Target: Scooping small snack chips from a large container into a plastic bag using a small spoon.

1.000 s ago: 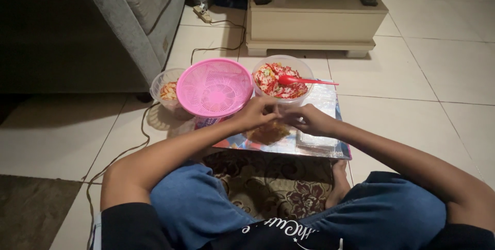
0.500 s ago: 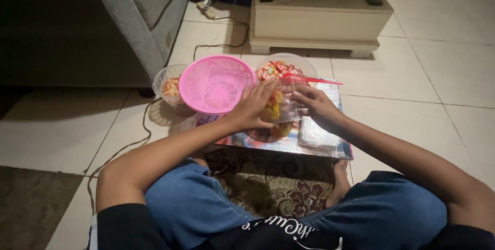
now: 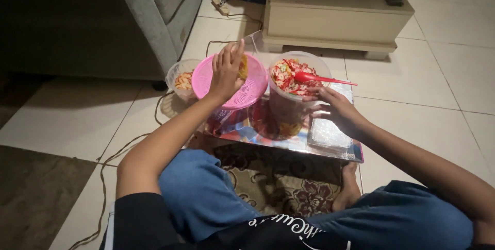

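From the head view, the left hand point(image 3: 225, 72) was raised over the pink basket point(image 3: 232, 82), fingers point(image 3: 230, 56) closed round a small clear bag point(image 3: 246, 54) with yellowish snack inside; the bag's open corner stuck up past the fingertips. The bag hung just above the basket's mesh, not yet resting in it as far as I could tell. The right hand point(image 3: 337, 108) lay low beside the big tub point(image 3: 296, 82) of red-and-white snack, fingers loosely curled against the tub's near wall; whether they pinched anything I could not tell. A red spoon point(image 3: 322, 79) sat in the tub, handle pointing right. A stack of clear bags point(image 3: 327, 134) lay just beside that hand on the glossy tabletop point(image 3: 247, 129). A smaller tub point(image 3: 180, 80) stood behind the basket on the left.

To my eye, the bag wanted to be kept mouth-up while it was carried, since it looked unsealed and a tilt would spill crumbs. Lowering it gently into the basket's middle seemed wiser than dropping it. The right hand steadying the tub seemed sensible, as it stood close to the tabletop's edge.
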